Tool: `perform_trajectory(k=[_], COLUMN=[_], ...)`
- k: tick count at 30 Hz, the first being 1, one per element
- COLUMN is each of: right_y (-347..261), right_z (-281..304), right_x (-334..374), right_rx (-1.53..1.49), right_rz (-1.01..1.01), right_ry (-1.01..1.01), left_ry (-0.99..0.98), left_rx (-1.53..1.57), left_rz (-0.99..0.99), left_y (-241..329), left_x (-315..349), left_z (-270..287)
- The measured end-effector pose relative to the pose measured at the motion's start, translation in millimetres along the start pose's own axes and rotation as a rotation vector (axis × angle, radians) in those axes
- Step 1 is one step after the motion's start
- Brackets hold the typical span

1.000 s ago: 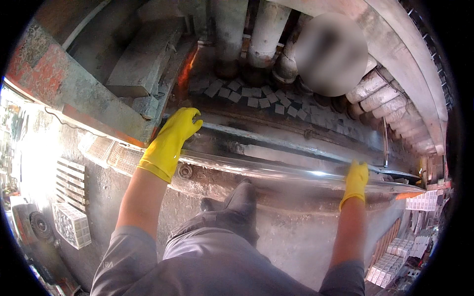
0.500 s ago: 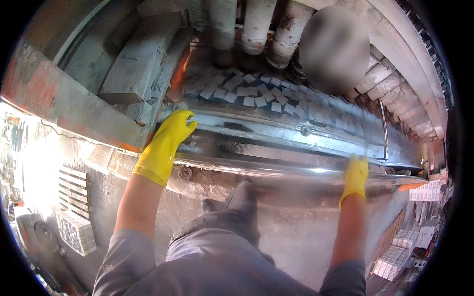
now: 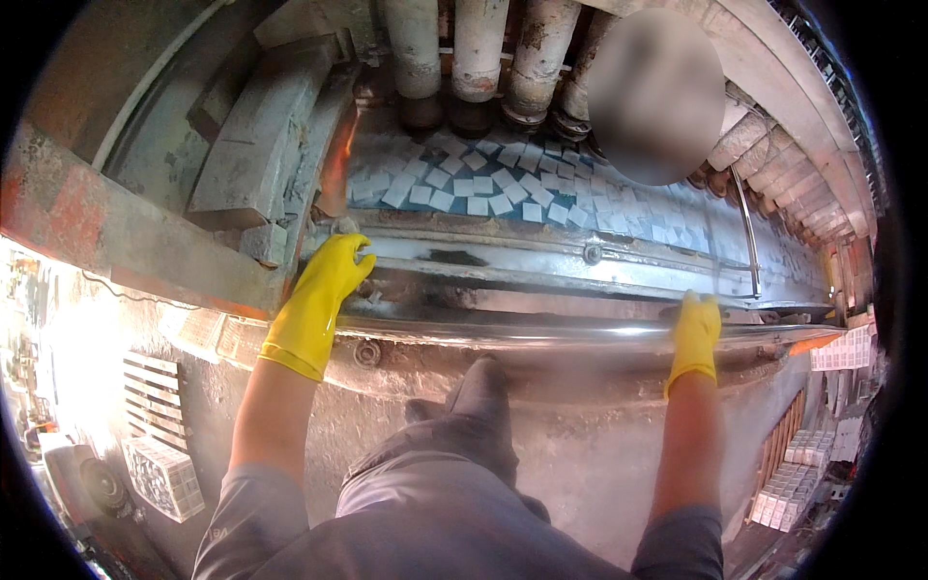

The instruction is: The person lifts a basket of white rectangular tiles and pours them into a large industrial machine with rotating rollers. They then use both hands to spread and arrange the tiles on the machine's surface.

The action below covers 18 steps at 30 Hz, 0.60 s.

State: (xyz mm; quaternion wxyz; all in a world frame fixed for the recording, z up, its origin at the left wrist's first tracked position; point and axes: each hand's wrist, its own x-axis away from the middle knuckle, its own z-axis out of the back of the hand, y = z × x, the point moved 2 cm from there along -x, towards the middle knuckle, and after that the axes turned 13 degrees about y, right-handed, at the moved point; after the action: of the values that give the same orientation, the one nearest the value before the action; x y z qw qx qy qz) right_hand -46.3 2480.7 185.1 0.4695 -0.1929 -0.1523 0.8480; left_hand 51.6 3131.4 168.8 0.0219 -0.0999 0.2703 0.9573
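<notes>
A yellow rubber glove covers my left hand (image 3: 329,275), which lies at the left end of a wet metal ledge (image 3: 464,253). Its fingers are curled over, the thumb and a finger bent toward each other; whatever they grip is hidden. My right hand (image 3: 696,329), gloved the same way, is closed at the front of the ledge farther right, near a shiny metal rail (image 3: 541,333). What lies inside that fist cannot be made out. Beyond the ledge, many small pale square pieces (image 3: 478,206) lie scattered on a wet, bluish bed (image 3: 416,198).
Thick grey cylinders (image 3: 478,58) stand in a row behind the pieces. A thin metal bar (image 3: 748,232) rises at the right. Heavy beams (image 3: 261,145) frame the left. On the floor are a slatted pallet (image 3: 153,396), a white crate (image 3: 164,478) and stacked crates (image 3: 793,483).
The view has shifted slightly, and the pale pieces show more fully. My left hand sits a little lower in the picture; both hands keep nearly the same pose at the ledge.
</notes>
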Motion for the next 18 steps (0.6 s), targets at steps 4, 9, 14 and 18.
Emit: perform_trajectory(k=[4,9,14,18], right_y=[8,4,1,8], right_z=[-4,1,1,-6], right_x=[-4,1,-1,-13], right_rx=[0.018,0.056,0.109,0.16], right_rz=[0.039,0.031,0.019,0.088], right_ry=[0.039,0.012,0.027,0.051], left_ry=[-0.004,-0.02,-0.009,-0.011], left_rx=[-0.014,-0.022,0.004,0.016], left_rz=[-0.005,0.019,0.01,0.005], left_y=[2,4,2,2], left_x=[1,1,0,-8], left_z=[0,0,-1,-3])
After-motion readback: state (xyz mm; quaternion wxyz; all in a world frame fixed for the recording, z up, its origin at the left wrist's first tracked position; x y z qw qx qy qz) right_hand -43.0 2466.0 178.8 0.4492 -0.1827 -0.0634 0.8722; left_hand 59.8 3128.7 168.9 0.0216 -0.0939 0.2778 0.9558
